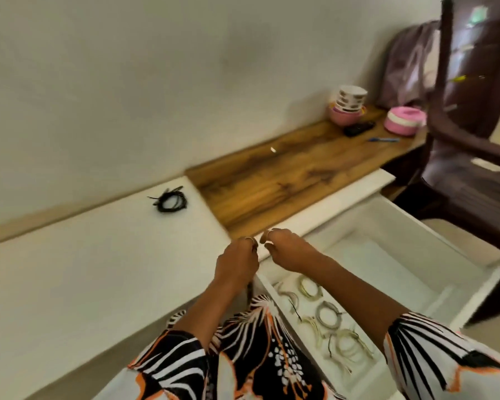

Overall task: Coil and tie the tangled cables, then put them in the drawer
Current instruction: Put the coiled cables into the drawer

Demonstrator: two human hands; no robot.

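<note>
My left hand (238, 261) and my right hand (286, 249) are close together over the front edge of the white counter (70, 269), fingers curled toward each other. A dark cable (250, 291) hangs down from under my left hand. Motion blur hides whether my right hand pinches anything. A black coiled cable (171, 199) lies on the white counter to the far left. The white drawer (401, 226) is pulled open to the right. Several pale coiled, tied cables (328, 313) lie in its front part.
A wooden countertop (286, 174) runs back right along the wall, carrying stacked bowls (348, 106), a pink round container (404, 121), a black object (358, 129) and a blue pen (383, 139). A dark brown chair (474, 168) stands right of the drawer.
</note>
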